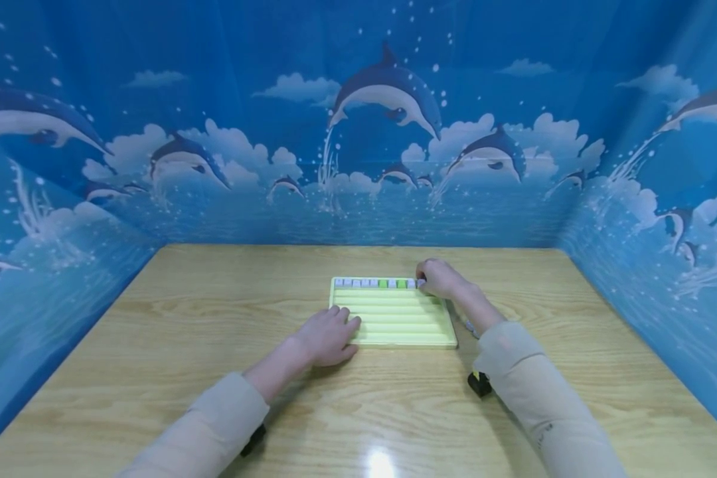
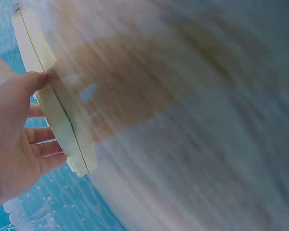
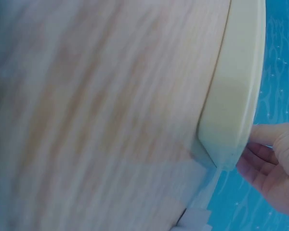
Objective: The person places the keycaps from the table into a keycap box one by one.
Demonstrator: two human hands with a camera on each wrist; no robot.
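Note:
A pale green tray (image 1: 403, 318) with ridged rows lies on the table. Along its far row stands a line of small lavender and green blocks (image 1: 384, 283), like keycaps. My left hand (image 1: 328, 335) holds the tray's near left part, thumb at the near edge and fingers over the rows; the left wrist view shows the thumb (image 2: 36, 82) against the tray's side. At the far right corner, my right hand (image 1: 439, 277) pinches a small lavender block (image 1: 421, 283) at the row's end, mostly hidden by the fingers. The right wrist view shows this hand (image 3: 274, 166) at the tray corner.
A small shiny item (image 1: 471, 328) lies right of the tray, partly hidden by the right forearm. The wood-grain table (image 1: 215, 299) surrounds the tray. Blue dolphin-print curtains (image 1: 263, 199) stand at the back and both sides.

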